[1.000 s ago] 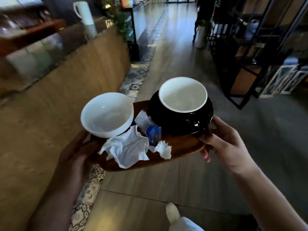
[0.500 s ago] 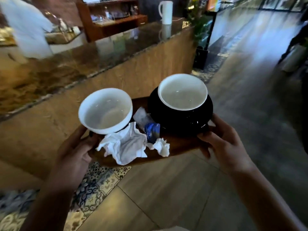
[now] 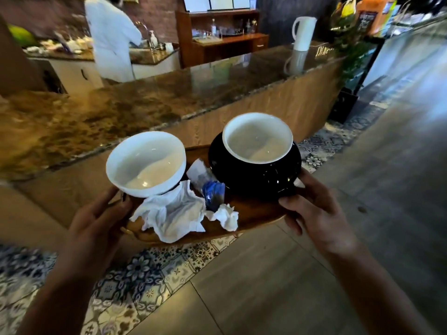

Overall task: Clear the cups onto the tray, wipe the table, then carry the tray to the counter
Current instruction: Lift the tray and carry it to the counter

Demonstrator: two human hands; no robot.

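Observation:
An oval wooden tray (image 3: 256, 212) is held in the air between both hands, just in front of the brown stone counter (image 3: 135, 110). My left hand (image 3: 96, 226) grips its left end and my right hand (image 3: 316, 213) grips its right end. On the tray stand a white cup (image 3: 145, 163) on the left and a black cup with a white inside (image 3: 256, 155) on a black saucer on the right. Crumpled white napkins (image 3: 174, 213) and a blue wrapper (image 3: 214, 194) lie between them.
The counter's wooden front runs across below its stone top. A white pitcher (image 3: 302, 33) stands at its far right end, with a plant (image 3: 350, 54) past it. A person in white (image 3: 111, 37) works at a sink behind. Patterned floor tiles (image 3: 145, 274) border the counter's base.
My view has swung left toward the counter, which now fills the space ahead. The tray and cups stay level in both hands, with the grip unchanged.

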